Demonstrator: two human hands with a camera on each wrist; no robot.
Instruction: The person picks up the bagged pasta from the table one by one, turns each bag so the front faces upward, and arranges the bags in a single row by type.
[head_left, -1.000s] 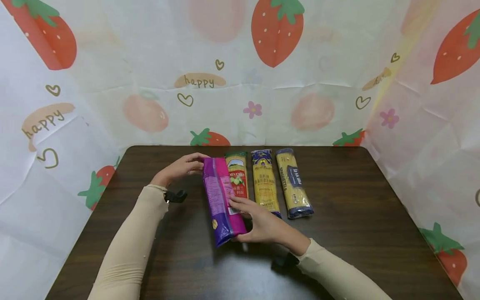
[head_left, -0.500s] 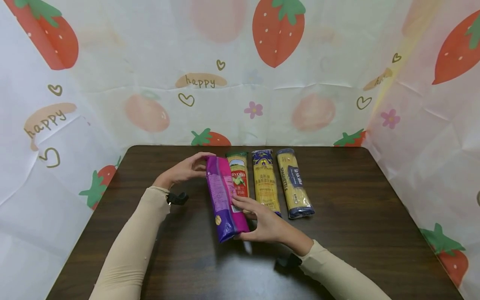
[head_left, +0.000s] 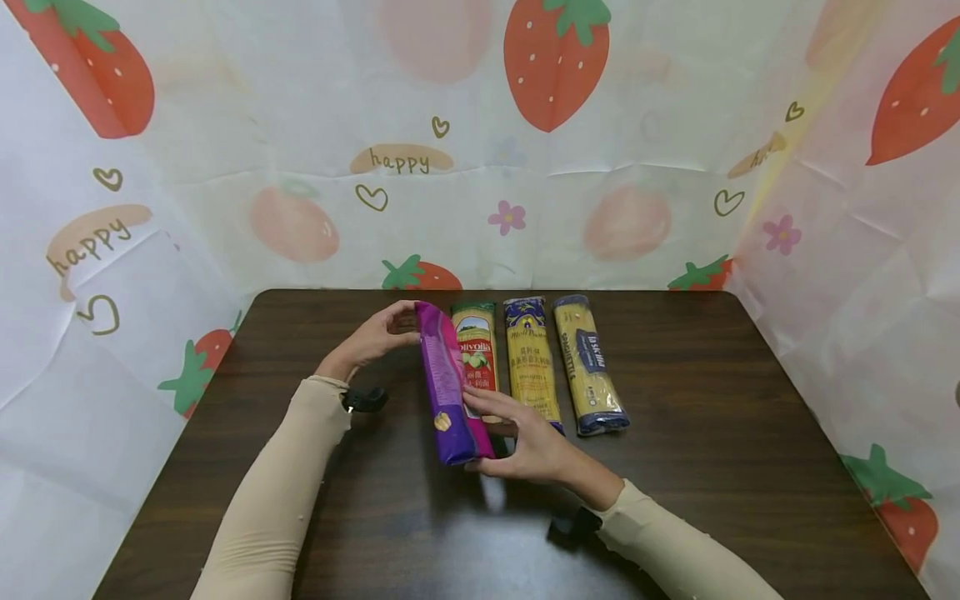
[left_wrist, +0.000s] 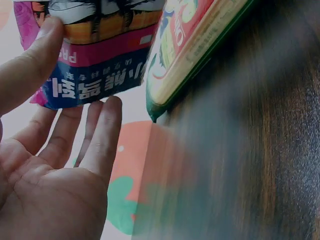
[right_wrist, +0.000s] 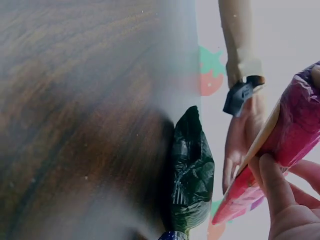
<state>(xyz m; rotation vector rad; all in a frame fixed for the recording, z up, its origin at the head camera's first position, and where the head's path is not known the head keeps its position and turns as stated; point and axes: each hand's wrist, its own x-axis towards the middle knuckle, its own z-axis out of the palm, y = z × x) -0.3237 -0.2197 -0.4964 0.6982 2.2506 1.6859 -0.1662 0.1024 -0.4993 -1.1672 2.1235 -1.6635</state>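
Both hands hold a pink-and-purple pasta bag, raised off the table and tilted, with its printed back toward the left. At the bag's far end, my left hand pinches it; in the left wrist view, the thumb lies across the bag and the fingers reach behind its edge. My right hand grips the near end from the right, with its thumb below. In the right wrist view, the fingers of my right hand wrap the bag's side. Just right of the bag lies a red-and-green spaghetti pack, partly hidden.
A yellow spaghetti pack with a blue top and another spaghetti pack with dark blue ends lie farther right. All rest on a dark wooden table. A strawberry-print curtain stands behind and at both sides.
The bag has shifted slightly right and away, and its near end has come up. It has turned so its back faces more to the left. Both hands keep hold of it.
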